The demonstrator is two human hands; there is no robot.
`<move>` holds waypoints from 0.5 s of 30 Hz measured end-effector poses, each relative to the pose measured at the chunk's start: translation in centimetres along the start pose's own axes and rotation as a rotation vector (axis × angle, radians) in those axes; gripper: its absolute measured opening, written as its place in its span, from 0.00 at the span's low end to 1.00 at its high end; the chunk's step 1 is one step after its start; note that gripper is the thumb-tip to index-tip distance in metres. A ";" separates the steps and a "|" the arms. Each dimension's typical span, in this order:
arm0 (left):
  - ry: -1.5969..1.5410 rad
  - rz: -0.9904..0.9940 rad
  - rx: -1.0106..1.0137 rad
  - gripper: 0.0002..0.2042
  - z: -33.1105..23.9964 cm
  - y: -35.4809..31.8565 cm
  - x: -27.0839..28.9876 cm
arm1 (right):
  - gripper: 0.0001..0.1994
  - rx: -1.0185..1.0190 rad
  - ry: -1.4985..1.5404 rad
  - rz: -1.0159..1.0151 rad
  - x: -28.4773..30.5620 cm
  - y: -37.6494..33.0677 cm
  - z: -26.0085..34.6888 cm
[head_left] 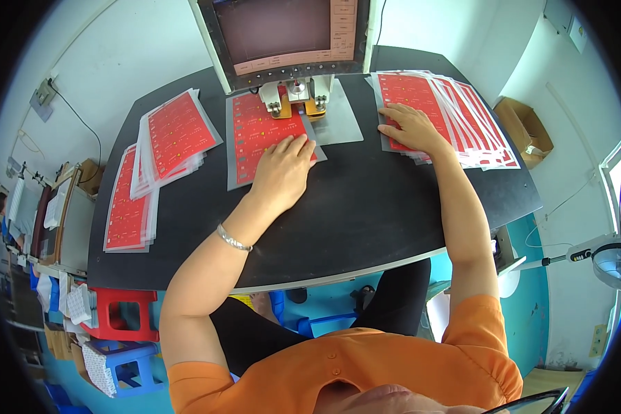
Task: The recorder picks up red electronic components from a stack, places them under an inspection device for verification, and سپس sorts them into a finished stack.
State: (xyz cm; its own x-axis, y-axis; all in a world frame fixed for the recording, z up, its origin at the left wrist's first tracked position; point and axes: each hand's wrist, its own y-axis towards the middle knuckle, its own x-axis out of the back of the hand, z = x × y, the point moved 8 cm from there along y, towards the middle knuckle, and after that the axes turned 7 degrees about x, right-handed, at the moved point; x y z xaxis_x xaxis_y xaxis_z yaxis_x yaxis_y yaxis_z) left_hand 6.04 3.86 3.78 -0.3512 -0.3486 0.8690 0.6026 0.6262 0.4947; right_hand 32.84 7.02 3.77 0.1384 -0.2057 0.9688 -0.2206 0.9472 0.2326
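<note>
A red printed sheet with a grey-clear border (248,148) lies on the black table, its far end under the machine head (297,96) with its yellow metal parts. My left hand (283,169) rests flat on the near right part of this sheet, fingers stretched forward. To the right, a fanned stack of similar red sheets (421,93) covers the far corner of the table. Across its left edge lies my right hand (414,127), with fingers extended and thumb apart. Whether its fingertips have lifted a sheet, I cannot tell.
Above the machine head stands a framed screen (279,27). Two overlapping piles of red sheets, a far pile (179,131) and a nearer one (125,207), lie at the left. A pale plate (341,124) sits beside the head. Red (124,314) and blue stools (131,362) stand below left.
</note>
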 end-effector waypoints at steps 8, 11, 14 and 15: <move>-0.044 -0.004 0.030 0.20 1.1 0.7 -1.5 | 0.27 0.012 0.024 -0.056 -0.4 0.0 -0.8; -0.055 -0.013 0.027 0.21 1.4 0.7 -1.7 | 0.27 0.020 0.014 -0.067 -0.4 0.1 -0.7; -0.053 -0.010 0.035 0.21 1.8 0.4 -1.6 | 0.26 0.025 0.015 -0.065 -0.1 0.2 0.1; -0.058 -0.014 0.034 0.21 1.6 0.4 -1.2 | 0.26 0.023 0.010 -0.058 0.1 0.1 0.3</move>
State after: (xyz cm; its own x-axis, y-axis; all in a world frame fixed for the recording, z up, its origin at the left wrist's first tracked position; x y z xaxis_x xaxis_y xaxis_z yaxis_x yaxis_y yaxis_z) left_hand 5.60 5.68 2.90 -0.4007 -0.3174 0.8595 0.5731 0.6451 0.5054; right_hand 32.57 7.06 3.88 0.1608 -0.2572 0.9529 -0.2338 0.9280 0.2900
